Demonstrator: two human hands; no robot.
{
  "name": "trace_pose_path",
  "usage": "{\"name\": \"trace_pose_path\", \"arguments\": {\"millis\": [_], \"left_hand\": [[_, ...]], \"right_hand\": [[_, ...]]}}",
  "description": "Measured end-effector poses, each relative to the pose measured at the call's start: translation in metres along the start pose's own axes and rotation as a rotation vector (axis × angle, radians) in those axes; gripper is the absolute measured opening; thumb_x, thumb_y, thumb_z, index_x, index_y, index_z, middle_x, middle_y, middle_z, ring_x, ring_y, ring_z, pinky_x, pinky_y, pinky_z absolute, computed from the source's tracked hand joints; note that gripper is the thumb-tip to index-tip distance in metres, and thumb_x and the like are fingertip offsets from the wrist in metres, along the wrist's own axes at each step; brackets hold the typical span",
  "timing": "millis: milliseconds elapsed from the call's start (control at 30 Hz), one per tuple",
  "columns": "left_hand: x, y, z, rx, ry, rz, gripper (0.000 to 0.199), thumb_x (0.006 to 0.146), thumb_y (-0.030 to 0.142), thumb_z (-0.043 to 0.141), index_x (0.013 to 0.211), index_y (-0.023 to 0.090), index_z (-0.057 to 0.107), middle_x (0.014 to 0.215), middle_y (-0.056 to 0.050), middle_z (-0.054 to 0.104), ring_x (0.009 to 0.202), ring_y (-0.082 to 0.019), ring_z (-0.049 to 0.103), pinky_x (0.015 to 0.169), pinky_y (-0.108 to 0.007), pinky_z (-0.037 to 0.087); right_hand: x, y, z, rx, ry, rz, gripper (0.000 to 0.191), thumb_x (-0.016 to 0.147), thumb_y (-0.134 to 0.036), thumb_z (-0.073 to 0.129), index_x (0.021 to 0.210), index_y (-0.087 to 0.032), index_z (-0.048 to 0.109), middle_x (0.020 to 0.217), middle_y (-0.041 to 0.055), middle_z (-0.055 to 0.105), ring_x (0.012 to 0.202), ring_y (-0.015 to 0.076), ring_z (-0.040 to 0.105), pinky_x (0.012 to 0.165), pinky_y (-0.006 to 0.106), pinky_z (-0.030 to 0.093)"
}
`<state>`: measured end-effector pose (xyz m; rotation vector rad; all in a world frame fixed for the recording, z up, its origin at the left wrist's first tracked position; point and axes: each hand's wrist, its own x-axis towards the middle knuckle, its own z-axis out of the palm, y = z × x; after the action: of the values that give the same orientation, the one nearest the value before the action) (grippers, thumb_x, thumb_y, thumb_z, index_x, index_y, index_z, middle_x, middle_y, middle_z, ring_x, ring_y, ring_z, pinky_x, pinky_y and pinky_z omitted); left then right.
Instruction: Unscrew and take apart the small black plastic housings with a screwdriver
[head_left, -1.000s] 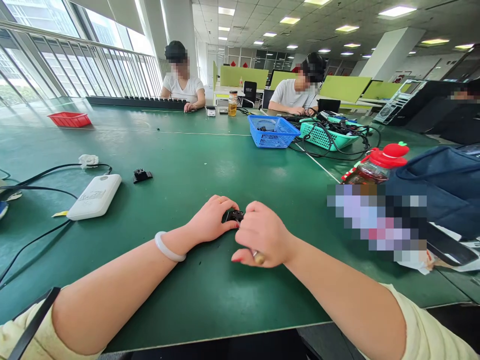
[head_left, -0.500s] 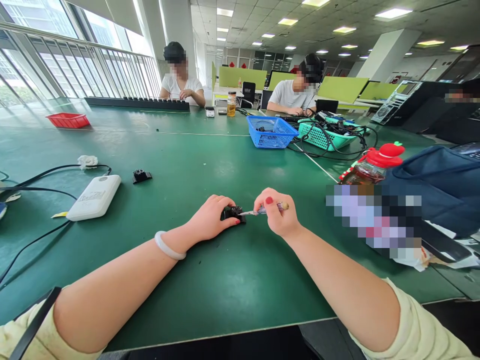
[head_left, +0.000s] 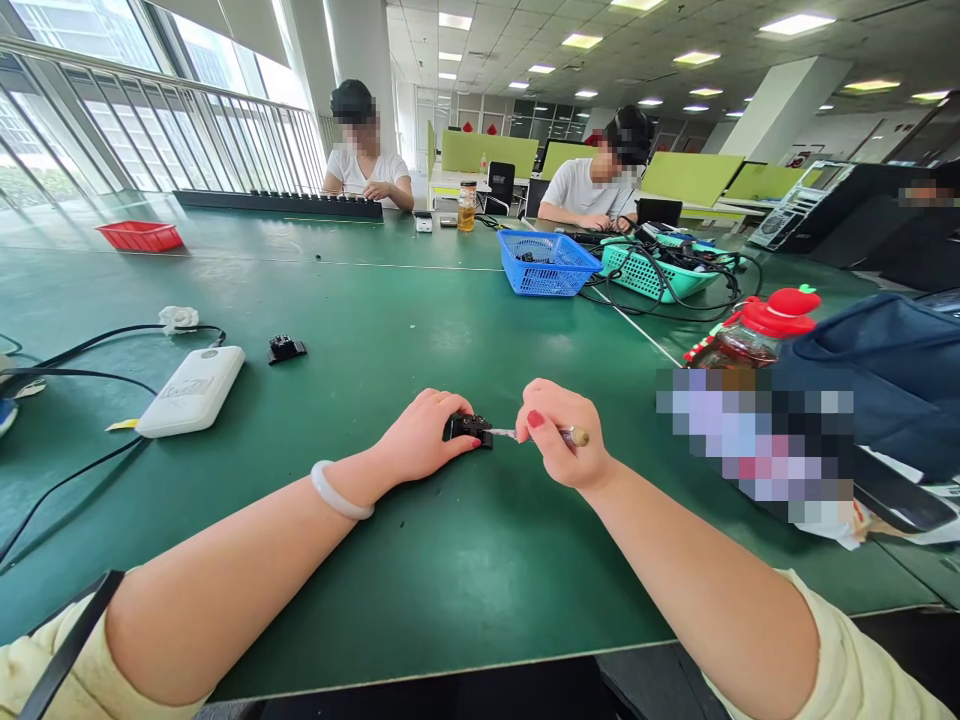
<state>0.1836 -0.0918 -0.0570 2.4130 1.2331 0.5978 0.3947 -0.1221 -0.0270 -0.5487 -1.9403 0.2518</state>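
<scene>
From where I sit, the green table (head_left: 420,320) fills most of my view. Across it I see two seated people: one in a white top (head_left: 367,170) behind a long black bar (head_left: 277,205), the other (head_left: 577,187) further right. A dark blue bag (head_left: 885,370) takes up the right side, with a red-lidded jar (head_left: 757,330) just beside it. Past the middle I have a blue basket (head_left: 551,275) holding small dark bits and a green basket (head_left: 645,275) heaped with black cables that spill onto the tabletop. At far left lies a red tray (head_left: 140,237); nearer, a white box (head_left: 191,392) rests among dark cords, so clutter flanks my work on both sides. A small black block (head_left: 286,348) lies loose to the right of that box.

My left hand (head_left: 424,435) has thumb and fingers clamped on a black part (head_left: 472,432) that sits on the table in front of me, between my two hands. My right hand (head_left: 562,435) has its fingers closed around a slim tool (head_left: 579,437), whose pale shaft points left and reaches the part's right side; I can't tell how firmly it bears there. The part looks compact, with an uneven top and a flat, low base; my left fingers cover its left end.
</scene>
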Motion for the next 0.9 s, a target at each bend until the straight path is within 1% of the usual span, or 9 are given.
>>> {"name": "trace_pose_path", "arguments": {"millis": [100,200,267,367,467,600,700,800,900], "left_hand": [[0.0,0.0,0.0,0.002,0.002,0.001,0.026,0.085,0.044,0.065,0.101,0.023,0.063,0.105,-0.005,0.067,0.108,-0.029,0.056,0.095,-0.044,0.047],[0.0,-0.001,0.0,0.003,-0.003,0.0,0.026,0.085,0.043,0.065,0.101,0.023,0.062,0.105,-0.005,0.067,0.107,-0.028,0.056,0.095,-0.044,0.047],[0.0,-0.001,0.001,0.005,-0.001,0.006,0.026,0.085,0.043,0.065,0.102,0.023,0.062,0.105,-0.005,0.067,0.107,-0.028,0.056,0.095,-0.043,0.047],[0.0,-0.003,0.001,0.009,0.002,0.015,0.026,0.086,0.042,0.065,0.103,0.023,0.061,0.107,-0.004,0.067,0.107,-0.028,0.056,0.096,-0.043,0.047],[-0.001,-0.003,0.002,0.01,0.001,0.015,0.024,0.086,0.04,0.064,0.102,0.023,0.061,0.107,-0.004,0.068,0.108,-0.027,0.056,0.096,-0.043,0.046],[0.0,-0.001,0.001,0.008,0.0,0.017,0.025,0.086,0.041,0.065,0.102,0.023,0.061,0.106,-0.004,0.068,0.107,-0.027,0.057,0.094,-0.043,0.047],[0.0,-0.001,0.0,0.01,0.005,0.013,0.025,0.086,0.042,0.065,0.101,0.024,0.062,0.105,-0.004,0.068,0.106,-0.027,0.057,0.093,-0.042,0.048],[0.0,-0.002,0.0,0.017,0.006,0.021,0.025,0.086,0.043,0.065,0.101,0.024,0.061,0.104,-0.004,0.068,0.106,-0.028,0.057,0.094,-0.043,0.047],[0.0,-0.004,0.001,0.007,0.005,0.031,0.025,0.086,0.042,0.065,0.101,0.023,0.061,0.105,-0.004,0.068,0.107,-0.028,0.057,0.095,-0.044,0.047]], "right_hand": [[0.0,0.001,0.001,-0.007,-0.013,0.005,0.043,0.099,-0.028,0.039,0.058,-0.022,0.05,0.049,-0.0003,0.049,0.054,0.0154,0.041,0.055,0.031,0.037],[0.0,0.0,0.003,-0.035,-0.036,-0.017,0.043,0.099,-0.027,0.037,0.057,-0.022,0.046,0.049,-0.0003,0.049,0.053,0.0152,0.041,0.056,0.031,0.038],[0.001,0.0,0.005,-0.071,-0.083,-0.065,0.041,0.098,-0.025,0.037,0.058,-0.023,0.043,0.05,-0.0008,0.049,0.052,0.0145,0.041,0.058,0.032,0.038],[0.002,-0.001,0.009,-0.111,-0.156,-0.186,0.034,0.095,-0.022,0.039,0.062,-0.023,0.042,0.05,-0.0027,0.049,0.049,0.0128,0.038,0.058,0.032,0.037],[0.002,-0.003,0.011,-0.114,-0.149,-0.259,0.03,0.093,-0.02,0.04,0.064,-0.023,0.042,0.05,-0.0037,0.048,0.048,0.0121,0.035,0.057,0.032,0.037],[0.003,-0.005,0.008,-0.097,-0.079,-0.222,0.031,0.094,-0.019,0.04,0.064,-0.023,0.043,0.05,-0.003,0.051,0.048,0.0123,0.038,0.058,0.032,0.037],[0.003,-0.003,0.006,-0.095,-0.064,-0.181,0.033,0.095,-0.019,0.039,0.062,-0.022,0.042,0.05,-0.0023,0.051,0.05,0.013,0.04,0.059,0.032,0.038],[0.003,-0.001,0.005,-0.095,-0.077,-0.157,0.033,0.094,-0.019,0.039,0.061,-0.022,0.04,0.05,-0.0023,0.05,0.05,0.0133,0.039,0.058,0.032,0.037],[0.004,-0.002,0.006,-0.136,-0.148,-0.175,0.031,0.092,-0.019,0.04,0.062,-0.022,0.04,0.051,-0.0026,0.049,0.05,0.013,0.036,0.058,0.031,0.035]]}}
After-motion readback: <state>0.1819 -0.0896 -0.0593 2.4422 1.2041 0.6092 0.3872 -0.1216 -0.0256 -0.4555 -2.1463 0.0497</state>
